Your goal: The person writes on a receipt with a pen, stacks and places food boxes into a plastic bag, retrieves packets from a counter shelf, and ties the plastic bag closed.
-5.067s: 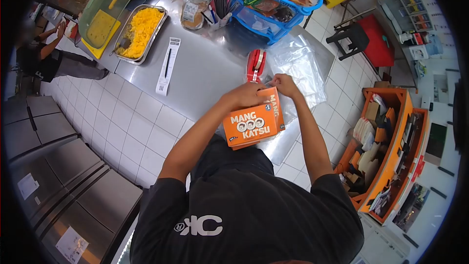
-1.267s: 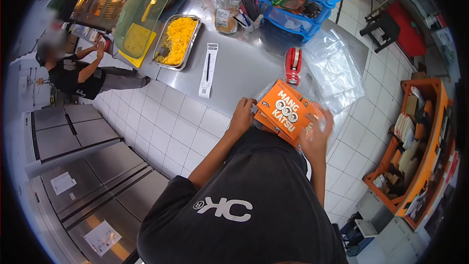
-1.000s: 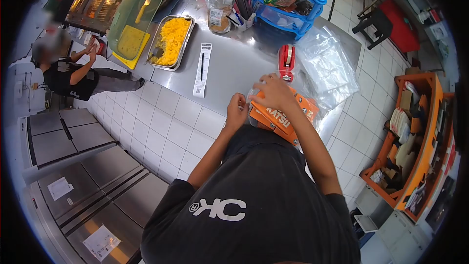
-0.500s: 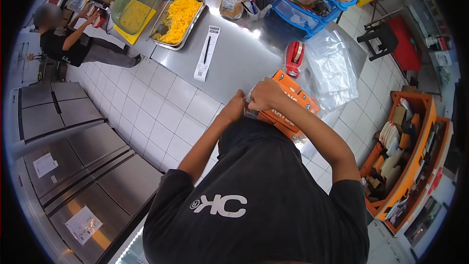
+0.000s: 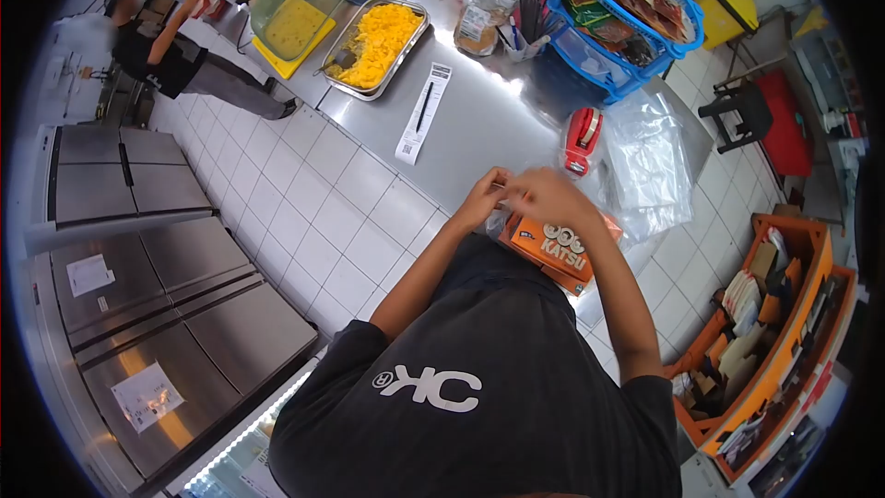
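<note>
An orange box [image 5: 562, 250] printed "KATSU" rests at the table's near edge, against the front of my body. Clear plastic bag film [image 5: 496, 220] shows at the box's left end, under my hands. My left hand [image 5: 481, 197] is closed in a pinch on the plastic above that end. Just right of it, my right hand [image 5: 556, 199] hovers over the top of the box, its fingers smeared by motion. The two hands' fingertips nearly meet. Whatever lies between them is too blurred to make out.
Beyond the box lie a red tape dispenser [image 5: 582, 141] and clear plastic bags [image 5: 648, 161]. A paper slip [image 5: 426, 115] with a black pen, a metal tray [image 5: 417, 34] of yellow food and blue baskets [image 5: 616, 74] are farther back. A co-worker [image 5: 175, 60] stands at left.
My right hand has lifted and loosened from its fist, now blurred. More of the box's printed face shows. The view has shifted, and the co-worker's arm is raised higher.
</note>
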Tool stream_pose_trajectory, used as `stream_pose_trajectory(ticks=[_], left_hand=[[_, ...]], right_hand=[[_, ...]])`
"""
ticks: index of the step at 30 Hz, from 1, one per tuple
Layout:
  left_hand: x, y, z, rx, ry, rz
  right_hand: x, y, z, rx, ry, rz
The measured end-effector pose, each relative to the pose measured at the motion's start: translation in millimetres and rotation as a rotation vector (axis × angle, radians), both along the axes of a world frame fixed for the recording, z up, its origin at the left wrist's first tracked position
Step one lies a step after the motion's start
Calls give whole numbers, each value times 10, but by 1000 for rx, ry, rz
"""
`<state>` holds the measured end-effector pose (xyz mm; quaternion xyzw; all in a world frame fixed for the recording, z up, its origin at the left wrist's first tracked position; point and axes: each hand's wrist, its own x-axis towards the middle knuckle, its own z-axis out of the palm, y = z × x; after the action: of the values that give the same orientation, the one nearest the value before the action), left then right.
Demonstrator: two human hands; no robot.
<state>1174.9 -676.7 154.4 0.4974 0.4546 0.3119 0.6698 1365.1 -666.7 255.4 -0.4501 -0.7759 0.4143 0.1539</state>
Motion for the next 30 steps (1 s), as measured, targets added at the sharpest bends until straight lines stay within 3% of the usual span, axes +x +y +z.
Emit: stream_pose_trajectory(ticks=[1, 2, 3, 4, 8, 10, 11, 13, 16, 21, 23, 24, 26, 27, 29, 30], left_hand=[[68, 42, 85, -243, 36, 105], [113, 89, 38, -238, 34, 121], [144, 149, -78, -80, 254, 12], [163, 204, -157, 82, 476, -104], [300, 391, -323, 83, 376, -224], [399, 434, -301, 345, 234, 31], [420, 425, -295, 347, 234, 27], [499, 406, -50, 80, -20, 70], [512, 381, 314, -6, -82, -45], [318, 110, 739, 136, 133, -132], [224, 0, 913, 145, 187, -116], [185, -59, 1007, 149, 254, -164], [86, -184, 946, 146, 323, -215], [21, -229, 747, 391, 401, -163], [-55, -285, 748, 639, 473, -115], [-73, -300, 947, 406, 459, -153]], right_hand=[[93, 20, -28, 5, 0, 15], [182, 33, -75, 172, -165, -116], [251, 41, -136, 342, -327, -252], [269, 30, -232, -32, -305, -190], [117, -181, -334, 92, -350, -210], [126, -259, -379, 154, -324, -211], [128, -285, -411, 208, -296, -213], [191, -269, -458, 197, -258, -212], [254, -235, -483, 119, -263, -213], [254, -375, -32, -82, -372, -249], [275, -596, 62, 133, -58, -415], [308, -690, 131, 127, -55, -415], [449, -907, 226, 358, 69, -577], [570, -1060, 158, 402, 17, -682], [892, -1479, -169, 410, -86, -979], [1029, -1713, -392, 370, -137, -1170]])
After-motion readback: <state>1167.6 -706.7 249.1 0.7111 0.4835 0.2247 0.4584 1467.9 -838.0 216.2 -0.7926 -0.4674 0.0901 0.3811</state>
